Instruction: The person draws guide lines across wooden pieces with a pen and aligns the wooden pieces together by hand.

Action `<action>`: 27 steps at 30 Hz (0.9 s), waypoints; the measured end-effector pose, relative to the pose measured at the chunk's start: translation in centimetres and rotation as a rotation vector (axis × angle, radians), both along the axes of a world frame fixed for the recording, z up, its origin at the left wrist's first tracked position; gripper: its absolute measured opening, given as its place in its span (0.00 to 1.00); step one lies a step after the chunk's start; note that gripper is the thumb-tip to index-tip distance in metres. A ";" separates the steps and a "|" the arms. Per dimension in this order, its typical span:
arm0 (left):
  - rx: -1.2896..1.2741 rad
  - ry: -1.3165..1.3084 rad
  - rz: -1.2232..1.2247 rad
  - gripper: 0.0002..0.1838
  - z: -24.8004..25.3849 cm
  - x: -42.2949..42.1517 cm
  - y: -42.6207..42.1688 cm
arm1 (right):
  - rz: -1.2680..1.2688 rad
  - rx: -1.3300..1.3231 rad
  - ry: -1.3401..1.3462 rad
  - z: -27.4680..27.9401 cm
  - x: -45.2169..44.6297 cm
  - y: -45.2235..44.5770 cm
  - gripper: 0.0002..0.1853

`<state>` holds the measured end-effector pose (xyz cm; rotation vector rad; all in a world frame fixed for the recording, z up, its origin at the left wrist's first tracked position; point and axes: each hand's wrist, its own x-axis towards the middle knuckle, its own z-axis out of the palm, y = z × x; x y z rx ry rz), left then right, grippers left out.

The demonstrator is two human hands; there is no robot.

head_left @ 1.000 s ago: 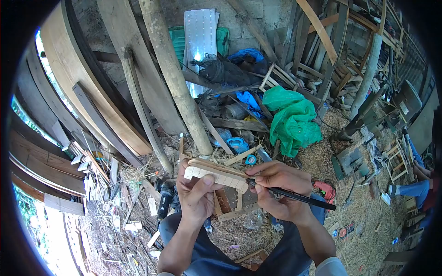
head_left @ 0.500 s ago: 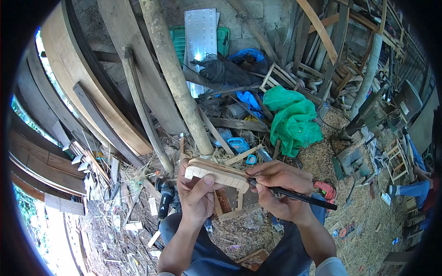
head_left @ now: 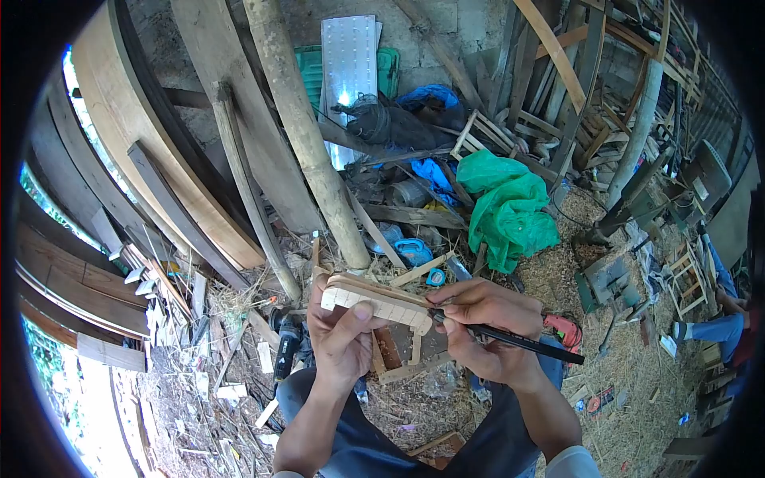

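Note:
Held up over my lap is a small light wooden piece (head_left: 378, 301) with a rounded left end and thin lines marked across its face. My left hand (head_left: 343, 338) grips its left part, thumb on the front face and fingers behind. A long black pencil-like tool (head_left: 526, 342) lies in my right hand (head_left: 490, 327), pinched near its tip, its back end pointing right. The tip is at the right end of the wood, partly hidden by my fingers. Below the hands stands a wooden box-like frame (head_left: 388, 350).
A black power tool (head_left: 285, 350) lies left of my knees, a red tool (head_left: 563, 331) to the right. A blue tape measure (head_left: 435, 276), green plastic sheet (head_left: 510, 211) and wooden pole (head_left: 307, 135) are ahead. Another person's leg (head_left: 713, 330) shows at the far right.

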<state>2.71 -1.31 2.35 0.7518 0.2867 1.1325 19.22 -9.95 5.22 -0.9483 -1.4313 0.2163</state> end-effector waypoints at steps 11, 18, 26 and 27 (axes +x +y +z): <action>0.021 0.000 -0.028 0.16 -0.6 0.0 0.4 | -0.079 -0.244 0.272 -0.2 -0.2 0.2 0.11; 0.005 0.052 -0.066 0.18 -0.6 0.9 0.2 | 0.114 -0.489 0.419 -1.5 -1.0 0.2 0.11; -0.109 0.111 -0.036 0.18 -1.8 1.1 1.0 | 0.019 -0.440 0.579 -2.9 -0.4 0.3 0.10; -0.154 0.111 -0.039 0.17 -1.9 0.8 1.4 | 0.016 -0.447 0.580 -3.2 -0.1 0.3 0.10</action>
